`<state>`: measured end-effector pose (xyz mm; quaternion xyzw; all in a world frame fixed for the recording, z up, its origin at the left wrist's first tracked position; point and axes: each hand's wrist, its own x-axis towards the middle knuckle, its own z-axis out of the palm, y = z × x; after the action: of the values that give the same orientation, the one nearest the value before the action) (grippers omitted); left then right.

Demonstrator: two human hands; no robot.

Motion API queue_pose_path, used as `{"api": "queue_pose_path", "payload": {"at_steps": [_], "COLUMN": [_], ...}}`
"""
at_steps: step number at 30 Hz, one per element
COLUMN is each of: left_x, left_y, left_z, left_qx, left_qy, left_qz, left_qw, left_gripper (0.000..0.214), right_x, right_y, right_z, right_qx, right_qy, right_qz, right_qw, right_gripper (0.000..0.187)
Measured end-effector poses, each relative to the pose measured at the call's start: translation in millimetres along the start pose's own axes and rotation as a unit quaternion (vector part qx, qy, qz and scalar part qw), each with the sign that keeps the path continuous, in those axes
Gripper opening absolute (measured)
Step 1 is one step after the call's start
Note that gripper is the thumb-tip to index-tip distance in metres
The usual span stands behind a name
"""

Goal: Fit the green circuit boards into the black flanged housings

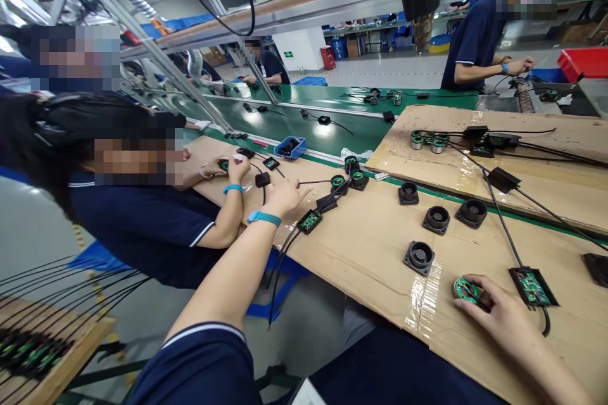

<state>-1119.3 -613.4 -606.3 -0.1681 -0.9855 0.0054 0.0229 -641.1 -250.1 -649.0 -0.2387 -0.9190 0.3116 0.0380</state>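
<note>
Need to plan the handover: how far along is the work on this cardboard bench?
Nothing looks finished. In hand: the right hand pinches a green round coil ring beside a cabled green circuit board; the left hand reaches, open, toward another green board in a black case. Left, probably: four empty black square fan housings on the brown cardboard.

Black square housings (419, 257): four, lay between the left hand (285, 195) and the right hand (498, 316). Green ring coils (465, 289): one held in the right hand, three just beyond the left. Open circuit boards (532, 286): one beside each hand. Blue tray (290, 147): one, beyond the left hand.
</note>
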Motion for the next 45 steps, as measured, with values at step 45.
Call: {"api": "queue_pose_path", "payload": {"at_steps": [45], "left_x": [-50.0], "left_y": [44.8], "left_z": [23.6], "left_qx": [-0.349], "left_qy": [-0.099], "left_qz": [-0.039], "left_qw": [0.931], "left_gripper": [0.038], "right_x": [0.6], "right_y": [-6.0], "right_z": [-7.7], "right_qx": [0.088], "right_qy": [-0.028], "right_qz": [-0.001], "right_qw": [0.996], "right_gripper": [0.040]}}
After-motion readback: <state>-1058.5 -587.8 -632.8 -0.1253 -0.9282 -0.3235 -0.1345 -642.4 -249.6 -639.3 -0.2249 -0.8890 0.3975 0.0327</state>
